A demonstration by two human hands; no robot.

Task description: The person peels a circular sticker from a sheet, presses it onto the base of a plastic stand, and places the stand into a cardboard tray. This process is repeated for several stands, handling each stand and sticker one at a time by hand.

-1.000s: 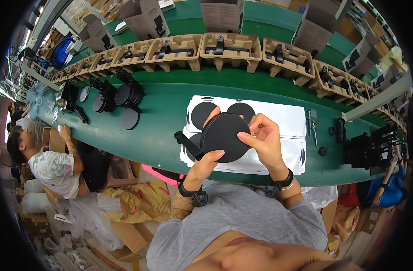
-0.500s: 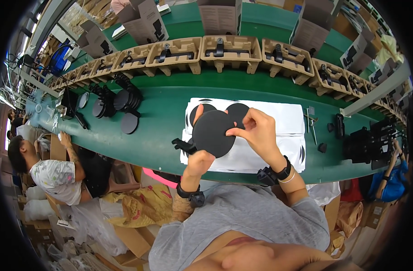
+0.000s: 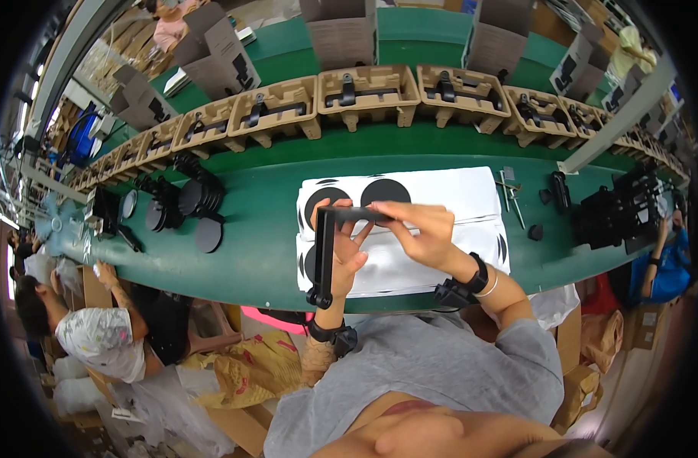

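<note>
While both hands, left hand (image 3: 347, 259) and right hand (image 3: 421, 229), grip the black bracket (image 3: 326, 252), white sheets (image 3: 441, 191) lie beneath.

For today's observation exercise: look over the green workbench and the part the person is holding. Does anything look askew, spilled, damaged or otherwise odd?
Nothing stands out as damaged or spilled. Both hands, left hand and right hand, hold a black bracket above white sheets printed with black discs. One loose black disc lies apart from the stacked discs, a minor untidiness.

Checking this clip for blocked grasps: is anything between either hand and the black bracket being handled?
Nothing visible. The left hand and right hand both already touch the black bracket, held above the white sheets.
</note>
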